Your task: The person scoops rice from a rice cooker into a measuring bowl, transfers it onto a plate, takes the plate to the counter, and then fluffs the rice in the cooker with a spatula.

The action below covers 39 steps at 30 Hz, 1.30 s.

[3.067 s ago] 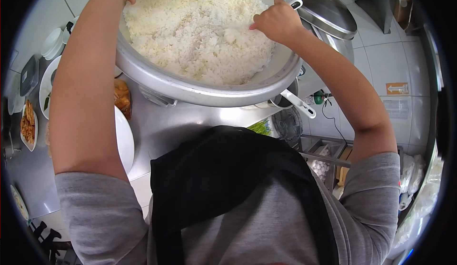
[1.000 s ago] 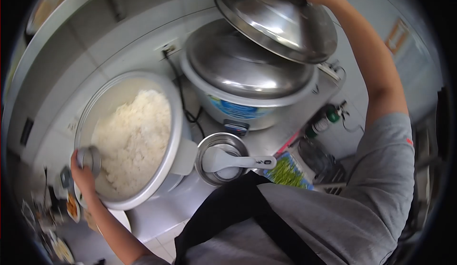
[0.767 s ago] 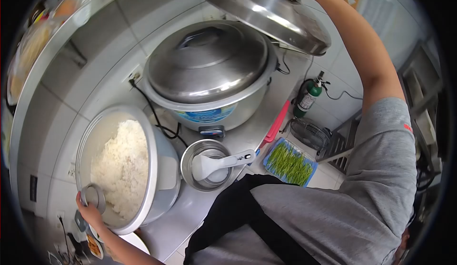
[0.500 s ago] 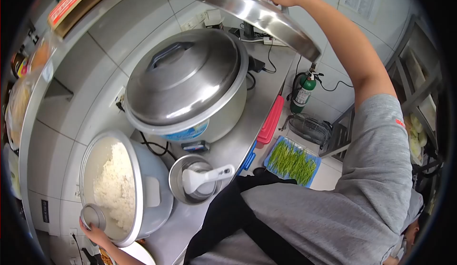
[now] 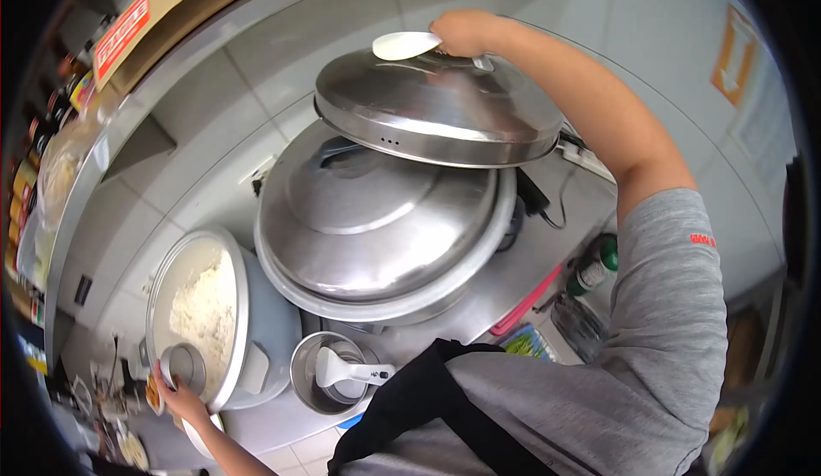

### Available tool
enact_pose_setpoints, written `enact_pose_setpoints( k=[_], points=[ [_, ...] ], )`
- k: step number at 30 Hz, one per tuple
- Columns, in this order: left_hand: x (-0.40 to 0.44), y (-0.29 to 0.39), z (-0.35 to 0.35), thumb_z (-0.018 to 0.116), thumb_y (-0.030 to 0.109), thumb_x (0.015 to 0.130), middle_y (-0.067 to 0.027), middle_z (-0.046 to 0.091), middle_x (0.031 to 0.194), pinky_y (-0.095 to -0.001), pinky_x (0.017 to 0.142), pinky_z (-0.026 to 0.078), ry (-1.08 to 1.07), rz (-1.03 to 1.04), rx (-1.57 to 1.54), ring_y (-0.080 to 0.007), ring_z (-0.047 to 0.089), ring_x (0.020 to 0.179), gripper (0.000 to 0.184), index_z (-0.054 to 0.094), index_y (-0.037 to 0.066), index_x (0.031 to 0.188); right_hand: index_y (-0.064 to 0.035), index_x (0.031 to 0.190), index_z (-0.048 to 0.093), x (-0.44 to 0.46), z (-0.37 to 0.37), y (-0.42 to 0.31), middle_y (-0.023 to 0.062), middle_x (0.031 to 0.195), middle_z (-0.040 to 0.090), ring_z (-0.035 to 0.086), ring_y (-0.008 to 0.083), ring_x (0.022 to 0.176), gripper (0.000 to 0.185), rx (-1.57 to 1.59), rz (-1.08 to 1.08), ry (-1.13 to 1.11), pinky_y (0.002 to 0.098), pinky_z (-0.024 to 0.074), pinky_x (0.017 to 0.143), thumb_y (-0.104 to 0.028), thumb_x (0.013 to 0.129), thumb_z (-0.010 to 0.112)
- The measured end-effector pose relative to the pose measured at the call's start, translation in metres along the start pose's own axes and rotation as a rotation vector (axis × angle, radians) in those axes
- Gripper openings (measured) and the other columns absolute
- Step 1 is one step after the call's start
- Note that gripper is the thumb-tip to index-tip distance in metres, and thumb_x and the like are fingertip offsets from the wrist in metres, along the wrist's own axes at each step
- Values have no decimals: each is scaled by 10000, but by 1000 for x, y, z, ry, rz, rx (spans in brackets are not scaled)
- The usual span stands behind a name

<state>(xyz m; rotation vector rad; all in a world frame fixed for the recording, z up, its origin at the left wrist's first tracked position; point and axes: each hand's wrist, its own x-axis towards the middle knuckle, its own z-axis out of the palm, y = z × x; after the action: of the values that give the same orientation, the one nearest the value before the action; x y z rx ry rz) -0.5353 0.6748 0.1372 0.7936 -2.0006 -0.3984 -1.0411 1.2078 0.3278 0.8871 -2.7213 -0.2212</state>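
My right hand (image 5: 464,33) is closed at the top of a domed metal lid (image 5: 436,112), with a white paddle (image 5: 405,46) sticking out of the grip to the left. That lid hangs over a large cooker covered by its own metal lid (image 5: 385,219). At the lower left, my left hand (image 5: 182,401) holds a small round metal cup (image 5: 184,368) at the rim of an open, tilted cooker (image 5: 272,326). White rice (image 5: 205,309) lies inside it.
A metal pot (image 5: 312,373) with a second white paddle (image 5: 355,372) stands on the steel counter (image 5: 256,426). A shelf with a cardboard box (image 5: 145,27) and bottles runs along the upper left. A green cylinder (image 5: 596,266) is beyond the counter's right edge.
The lid in my right hand has come down from a steep tilt to nearly level over the covered cooker. The view has shifted. My left hand still holds the cup at the rice cooker's rim.
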Motion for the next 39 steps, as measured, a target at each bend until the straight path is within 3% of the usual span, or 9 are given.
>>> enact_pose_setpoints(
  k=[6, 12, 15, 16, 18, 20, 22, 29, 39],
  points=[
    [-31, 14, -13, 541, 132, 925, -150, 491, 1307, -335, 1005, 353, 136, -344, -128, -231, 475, 1172, 406, 449, 0, 1298, -45, 1028, 618, 90, 34, -36, 156, 1024, 632, 598, 335, 960, 319, 116, -119, -94, 434, 468, 800, -320, 878, 563],
    [-38, 20, -14, 527, 255, 936, -151, 522, 1268, -337, 979, 376, 151, -348, -119, -238, 500, 1138, 464, 448, -28, 1295, -47, 974, 588, 154, 82, -22, 119, 787, 607, 587, 236, 670, 372, 331, -311, -225, 380, 460, 654, -407, 890, 550],
    [-39, 22, -12, 527, 253, 928, -133, 549, 1224, -325, 959, 383, 187, -420, -91, -229, 516, 1102, 444, 470, -18, 1275, -40, 1097, 570, 139, 90, -11, 145, 890, 627, 602, 237, 753, 300, 435, -300, -255, 383, 479, 732, -254, 890, 537],
    [-39, 20, -9, 533, 242, 918, -103, 573, 1142, -301, 830, 424, 217, -396, -136, -193, 539, 966, 415, 492, -3, 1250, -21, 1113, 560, 155, 115, 7, 149, 956, 633, 602, 250, 844, 293, 436, -314, -227, 381, 472, 792, -182, 870, 532],
    [-40, 6, -9, 548, 229, 902, -60, 592, 1019, -265, 595, 455, 234, -376, -215, -130, 539, 739, 376, 522, 20, 1214, -30, 1055, 582, 152, 123, 16, 114, 847, 625, 571, 191, 706, 261, 540, -395, -116, 332, 465, 669, -242, 911, 533],
    [-40, 63, -8, 558, 231, 898, -114, 590, 1120, -320, 931, 391, 225, -518, -210, -205, 524, 1039, 386, 527, -13, 1196, -21, 1086, 570, 131, 89, -9, 142, 821, 618, 573, 208, 704, 243, 505, -315, -118, 334, 465, 674, -159, 889, 537],
    [-49, 22, 6, 569, 197, 901, -137, 604, 1053, -309, 903, 402, 353, -257, -23, -231, 543, 981, 303, 539, -8, 1121, -18, 1090, 565, 118, 62, -35, 164, 822, 621, 590, 238, 716, 245, 500, -334, -130, 354, 469, 682, -131, 874, 540],
    [-48, 55, 18, 531, 140, 912, -144, 610, 924, -314, 773, 431, 373, -253, -29, -237, 578, 853, 190, 524, 25, 1063, -14, 1043, 535, 93, -25, -154, 242, 897, 616, 579, 429, 864, 293, 196, -598, 270, 500, 445, 732, -22, 751, 516],
    [-68, 37, 6, 512, 184, 947, -106, 540, 1203, -324, 971, 390, 768, -470, -1051, -211, 506, 1125, 343, 468, 1, 1233, -43, 1020, 579, 81, -91, -416, 178, 917, 661, 638, 353, 868, 224, 7, -965, 383, 452, 505, 737, -109, 822, 496]
  ],
)
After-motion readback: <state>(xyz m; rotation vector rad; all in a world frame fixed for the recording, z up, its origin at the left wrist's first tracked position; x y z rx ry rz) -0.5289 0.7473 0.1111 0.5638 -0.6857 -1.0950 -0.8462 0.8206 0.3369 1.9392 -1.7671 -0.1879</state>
